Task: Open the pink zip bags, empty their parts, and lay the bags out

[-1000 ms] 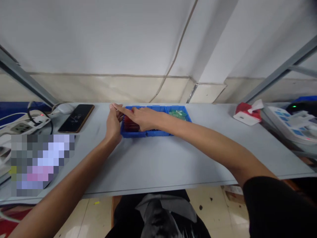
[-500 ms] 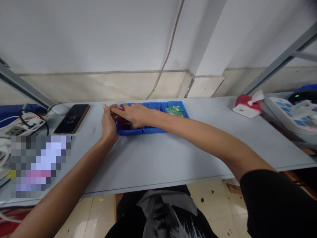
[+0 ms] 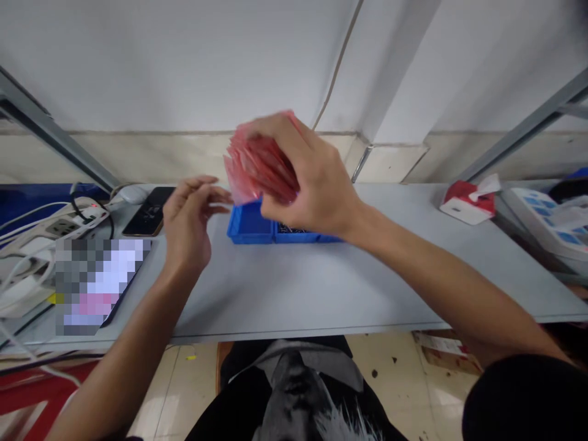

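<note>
My right hand point(image 3: 305, 177) is raised above the table and grips a stack of red translucent packets point(image 3: 257, 164), which looks slightly blurred. Below it sits a blue compartment tray point(image 3: 252, 228) at the back of the grey table point(image 3: 298, 288); my hand and the packets hide most of its inside. My left hand point(image 3: 188, 223) hovers just left of the tray, fingers apart and loosely curled, holding nothing, its fingertips close to the packets.
A black phone point(image 3: 149, 211) and a white mouse point(image 3: 131, 194) lie at the back left, beside a power strip with cables point(image 3: 59, 226). A blurred-out flat item point(image 3: 98, 285) lies at the left. A red-and-white tissue pack point(image 3: 466, 205) and a white device point(image 3: 546, 220) are at the right.
My right hand has lifted out of the tray's left compartment with a stack of red packets. My left hand has come off the tray's edge and opened.
</note>
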Available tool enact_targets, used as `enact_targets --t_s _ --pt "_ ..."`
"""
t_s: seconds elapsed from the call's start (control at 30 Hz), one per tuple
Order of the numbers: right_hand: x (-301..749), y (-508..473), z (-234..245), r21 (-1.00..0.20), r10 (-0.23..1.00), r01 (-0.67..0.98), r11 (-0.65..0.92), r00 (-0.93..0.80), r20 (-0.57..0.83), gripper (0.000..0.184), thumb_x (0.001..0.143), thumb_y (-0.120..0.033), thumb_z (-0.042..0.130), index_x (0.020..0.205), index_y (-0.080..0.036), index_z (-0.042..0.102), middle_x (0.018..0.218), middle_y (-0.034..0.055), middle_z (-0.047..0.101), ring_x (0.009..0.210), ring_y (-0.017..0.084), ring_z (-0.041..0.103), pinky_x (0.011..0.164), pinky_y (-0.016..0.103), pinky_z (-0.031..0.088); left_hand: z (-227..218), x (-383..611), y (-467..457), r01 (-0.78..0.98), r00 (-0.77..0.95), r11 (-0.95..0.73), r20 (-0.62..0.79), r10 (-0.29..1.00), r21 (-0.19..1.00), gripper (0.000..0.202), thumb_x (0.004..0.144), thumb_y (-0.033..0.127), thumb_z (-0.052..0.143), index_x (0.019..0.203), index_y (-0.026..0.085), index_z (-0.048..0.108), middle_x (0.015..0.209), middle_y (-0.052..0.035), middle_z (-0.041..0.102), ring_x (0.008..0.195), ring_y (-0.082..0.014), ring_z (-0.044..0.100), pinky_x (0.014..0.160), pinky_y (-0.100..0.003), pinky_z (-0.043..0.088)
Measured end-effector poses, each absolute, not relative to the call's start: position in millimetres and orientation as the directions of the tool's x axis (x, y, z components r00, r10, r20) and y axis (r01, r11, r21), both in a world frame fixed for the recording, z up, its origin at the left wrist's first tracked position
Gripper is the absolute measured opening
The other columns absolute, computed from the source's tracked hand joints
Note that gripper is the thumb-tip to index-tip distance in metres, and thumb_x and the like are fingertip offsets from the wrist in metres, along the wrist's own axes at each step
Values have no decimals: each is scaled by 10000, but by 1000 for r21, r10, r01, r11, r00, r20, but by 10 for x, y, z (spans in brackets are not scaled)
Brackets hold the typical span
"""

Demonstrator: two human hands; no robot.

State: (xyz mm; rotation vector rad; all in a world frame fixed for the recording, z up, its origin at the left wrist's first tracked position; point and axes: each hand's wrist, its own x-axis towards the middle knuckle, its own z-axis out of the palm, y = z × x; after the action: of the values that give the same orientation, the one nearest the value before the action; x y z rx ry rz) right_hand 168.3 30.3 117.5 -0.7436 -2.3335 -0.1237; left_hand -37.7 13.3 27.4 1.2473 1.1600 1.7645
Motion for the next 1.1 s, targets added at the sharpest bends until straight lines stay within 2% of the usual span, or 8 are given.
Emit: enact_targets --t_s 0.17,0.27,0.37,0.5,0.6,0.8,0.97,1.1 --pt "1941 -450 463 52 362 495 867 -700 616 572 909 -231 603 1426 -238 358 1542 178 388 1379 327 460 1004 482 521 66 -71 -793 -284 106 -36 68 992 958 366 956 523 521 1189 262 624 1065 -63 712 920 -231 692 751 -364 582" --pt "2053 -645 79 49 420 511 858 -754 505 660 915 -186 620 1477 -358 321 1590 116 357 1479 341 322 1046 550 491 -203 73 -973 -168 148 64 -39 988 984 441 899 458 656 1292 278 568 1183 -62 683 1048 -234 665 856 -341 563" --pt "2173 -666 -12 -62 510 524 849 -784 354 729 928 -422 618 1550 -285 263 1595 141 353 1480 357 302 1081 586 452 -336 86 -929 -31 234 112 -102 967 993 525 888 471 663 1353 270 526 1124 -72 695 942 -232 682 830 -363 571" --pt "2384 -455 134 -189 553 520 833 -776 303 967 826 -743 562 1570 -205 258 1561 158 406 1452 381 319 1110 628 400 -265 -41 -784 494 -15 -154 186 983 856 522 866 458 685 1346 283 578 1108 -79 670 914 -252 642 860 -421 550" --pt "2569 -105 203 -194 587 587 786 -612 529 499 957 -464 571 1414 -271 524 1404 105 568 1264 304 532 1063 584 456 -89 -137 -540 741 -84 -306 535 841 597 467 910 364 643 1368 326 568 1165 -81 646 1003 -254 607 995 -472 487" --pt "2672 446 -13 -203 549 524 827 -674 494 252 967 -332 590 1142 -203 719 1188 113 600 960 201 628 843 402 569 -13 -186 154 643 371 -506 345 862 574 276 883 289 669 1153 296 726 1416 -62 563 1251 -322 576 1133 -530 411" --pt "2602 410 -79 -150 559 567 810 -670 489 258 998 -286 526 1015 -147 743 1113 129 626 939 203 623 828 379 557 -94 -123 283 503 349 -473 331 877 723 256 869 322 673 1114 292 742 1345 -60 623 1238 -323 596 1135 -507 427" --pt "2576 194 118 -88 506 532 842 -721 474 350 956 -423 589 1201 -190 680 1168 123 625 1121 269 567 986 500 496 5 -184 -21 551 300 -542 455 838 635 242 859 326 685 1089 277 740 1316 -49 636 1271 -295 558 1149 -489 396"
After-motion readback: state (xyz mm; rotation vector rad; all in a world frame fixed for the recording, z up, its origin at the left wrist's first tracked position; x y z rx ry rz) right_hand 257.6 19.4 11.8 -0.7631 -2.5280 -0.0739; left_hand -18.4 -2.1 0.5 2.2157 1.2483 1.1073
